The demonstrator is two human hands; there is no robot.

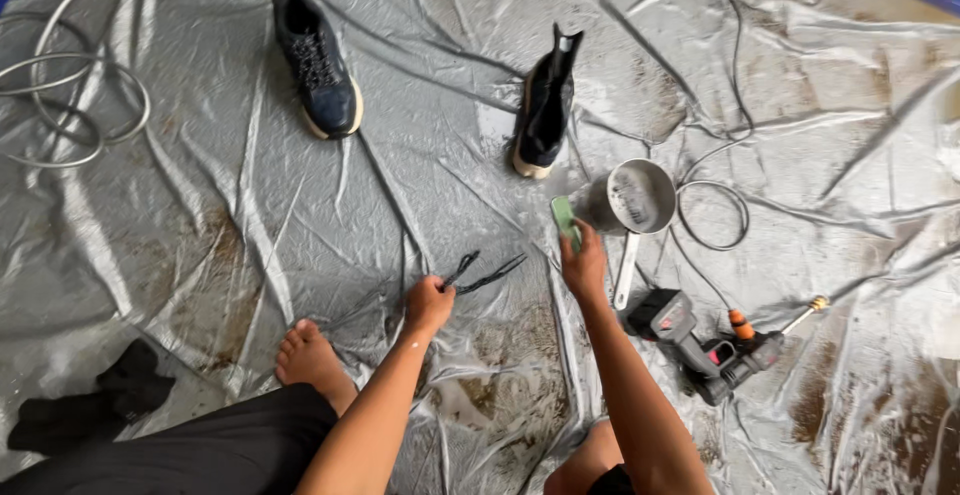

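A big grey plastic sheet (250,225) covers the whole floor. It is shiny, wet and full of wrinkles, with brown muddy spots here and there. A strip of blue shows at the top corners.

The person sits on the sheet with a bare foot (305,355) out in front. The left hand (428,305) is closed in a fist around black shoelaces (480,273), which stick out past the fingers and lie on the sheet. The right hand (583,265) pinches a small green brush (565,220) between its fingers and holds it up, just beside a metal pot (640,197) with a long handle.

Two dark shoes lie farther away. One shoe (318,65) is at the top left, and the other shoe (545,110) is near the middle, above the pot. A grey hose (70,105) curls at the left edge. A black and red spray gun (710,345) lies near the right arm, with a thin black tube (715,210) looping by the pot. A black cloth (95,405) sits at the bottom left.
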